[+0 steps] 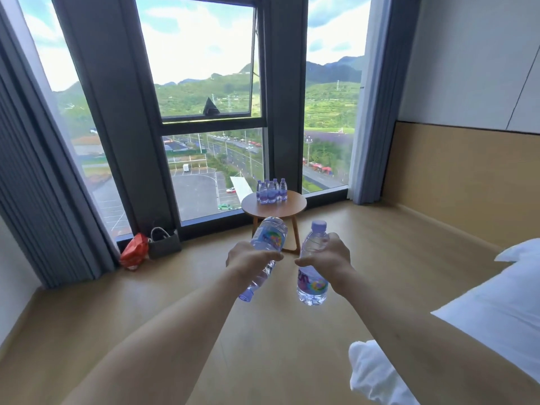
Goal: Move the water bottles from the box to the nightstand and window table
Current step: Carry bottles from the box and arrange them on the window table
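— Bottles, one in each fist. From the head camera, the left hand (251, 260) is wrapped round a water bottle (264, 252) tipped cap-down, and the right hand (327, 255) is curled round an upright bottle (312, 267).

— Where are they headed?

— To the round window table (273, 206) ahead, I'd judge, well apart from the hands, with a cluster of bottles (271, 190) already standing at its far side (the box isn't in sight). This looks like the carrying step.

— And next?

— Closing in, righting the inverted bottle, then setting both on bare tabletop beside the cluster.
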The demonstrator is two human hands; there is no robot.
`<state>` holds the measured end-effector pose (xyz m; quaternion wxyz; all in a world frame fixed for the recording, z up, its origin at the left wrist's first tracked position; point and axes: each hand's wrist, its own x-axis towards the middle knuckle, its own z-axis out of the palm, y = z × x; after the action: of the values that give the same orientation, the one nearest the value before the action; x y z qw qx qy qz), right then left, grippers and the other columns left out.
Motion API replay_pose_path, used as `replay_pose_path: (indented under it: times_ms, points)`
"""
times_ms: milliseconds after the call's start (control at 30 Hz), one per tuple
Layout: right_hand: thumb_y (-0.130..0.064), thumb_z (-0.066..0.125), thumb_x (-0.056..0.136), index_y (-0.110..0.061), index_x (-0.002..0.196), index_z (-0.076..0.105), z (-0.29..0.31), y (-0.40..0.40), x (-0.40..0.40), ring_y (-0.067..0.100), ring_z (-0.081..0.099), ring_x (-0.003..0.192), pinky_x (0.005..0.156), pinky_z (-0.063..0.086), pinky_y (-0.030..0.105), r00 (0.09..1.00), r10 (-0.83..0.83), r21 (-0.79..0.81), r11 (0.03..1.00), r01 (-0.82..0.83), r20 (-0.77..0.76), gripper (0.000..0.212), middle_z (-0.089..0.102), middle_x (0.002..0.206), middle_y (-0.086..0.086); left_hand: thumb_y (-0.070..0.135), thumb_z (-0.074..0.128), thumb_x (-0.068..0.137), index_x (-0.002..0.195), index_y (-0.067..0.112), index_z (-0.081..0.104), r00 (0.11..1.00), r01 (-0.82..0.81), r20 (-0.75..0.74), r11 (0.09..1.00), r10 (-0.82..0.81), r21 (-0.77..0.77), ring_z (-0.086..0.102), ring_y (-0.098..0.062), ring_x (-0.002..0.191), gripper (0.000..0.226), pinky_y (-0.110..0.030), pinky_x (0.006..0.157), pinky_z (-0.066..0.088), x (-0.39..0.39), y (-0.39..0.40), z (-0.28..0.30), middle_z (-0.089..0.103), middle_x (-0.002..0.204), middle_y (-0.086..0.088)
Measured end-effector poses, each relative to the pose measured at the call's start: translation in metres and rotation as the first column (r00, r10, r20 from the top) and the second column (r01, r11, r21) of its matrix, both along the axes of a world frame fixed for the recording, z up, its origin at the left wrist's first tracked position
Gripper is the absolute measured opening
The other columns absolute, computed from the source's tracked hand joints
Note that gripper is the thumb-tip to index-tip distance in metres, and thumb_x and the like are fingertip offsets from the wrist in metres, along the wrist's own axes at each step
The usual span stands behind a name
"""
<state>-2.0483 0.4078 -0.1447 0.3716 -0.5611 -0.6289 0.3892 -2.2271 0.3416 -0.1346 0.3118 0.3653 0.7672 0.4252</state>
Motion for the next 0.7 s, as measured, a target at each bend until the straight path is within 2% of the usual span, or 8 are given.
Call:
replay_pose_path:
  times_ms: [100,233,367,500,633,700]
  points:
    - [-0.023,0.100,0.054,-0.016,0.100,0.054,0.005,0.042,-0.032,0.012,0.058,0.077,0.060,0.042,0.026,1.000,-0.013,0.001,1.000,0.013,-0.012,0.066,0.062,0.087,0.000,0.048,0.094,0.059,0.093,0.015,0.064,1.000,0.018,0.008,1.000,-0.019,0.007,0.070,-0.017,0.050,0.056,-0.022,0.045,0.051,-0.032,0.047,0.006,0.074,0.075,-0.010]
    - [-0.021,0.100,0.055,-0.013,0.105,0.056,0.006,0.096,-0.070,0.019,0.062,0.085,0.064,0.045,0.029,1.000,-0.008,-0.018,1.000,0.008,-0.004,0.067,0.065,0.092,0.003,0.047,0.094,0.061,0.100,0.011,0.066,0.998,0.047,0.041,0.999,-0.046,-0.022,0.072,-0.020,0.055,0.060,-0.024,0.048,0.053,-0.066,0.100,0.002,0.075,0.078,-0.013]
    - [-0.020,0.100,0.054,-0.013,0.106,0.056,-0.002,0.159,-0.107,0.016,0.061,0.082,0.064,0.047,0.030,0.999,0.024,-0.018,1.000,-0.024,-0.022,0.068,0.064,0.091,0.003,0.043,0.095,0.061,0.098,0.010,0.068,0.997,0.044,0.064,0.999,-0.042,-0.030,0.071,-0.022,0.059,0.057,-0.029,0.053,0.059,-0.099,0.159,-0.011,0.075,0.083,-0.015]
    - [-0.017,0.100,0.052,-0.012,0.107,0.058,-0.019,0.240,-0.141,0.022,0.065,0.090,0.077,0.055,0.035,0.998,0.055,-0.028,0.998,-0.055,-0.011,0.069,0.068,0.096,0.006,0.043,0.096,0.057,0.096,0.007,0.071,0.996,0.043,0.076,0.999,-0.041,-0.027,0.068,-0.022,0.053,0.060,-0.028,0.050,0.056,-0.129,0.233,-0.025,0.075,0.083,-0.017]
    - [-0.013,0.097,0.052,-0.011,0.104,0.061,-0.033,0.333,-0.170,0.024,0.068,0.091,0.068,0.049,0.029,0.996,0.087,-0.043,0.995,-0.088,-0.025,0.063,0.070,0.095,0.006,0.045,0.097,0.050,0.091,0.012,0.070,0.998,-0.026,0.048,1.000,0.027,-0.011,0.070,-0.018,0.052,0.060,-0.024,0.050,0.054,-0.156,0.316,-0.031,0.075,0.079,-0.011]
    - [-0.012,0.097,0.051,-0.013,0.105,0.060,-0.034,0.378,-0.183,0.024,0.067,0.092,0.070,0.050,0.030,0.995,0.101,-0.055,0.993,-0.102,-0.015,0.065,0.069,0.097,0.005,0.048,0.097,0.047,0.090,0.014,0.068,0.997,-0.057,0.043,0.998,0.058,-0.021,0.072,-0.017,0.051,0.062,-0.023,0.048,0.052,-0.167,0.358,-0.027,0.074,0.078,-0.008]
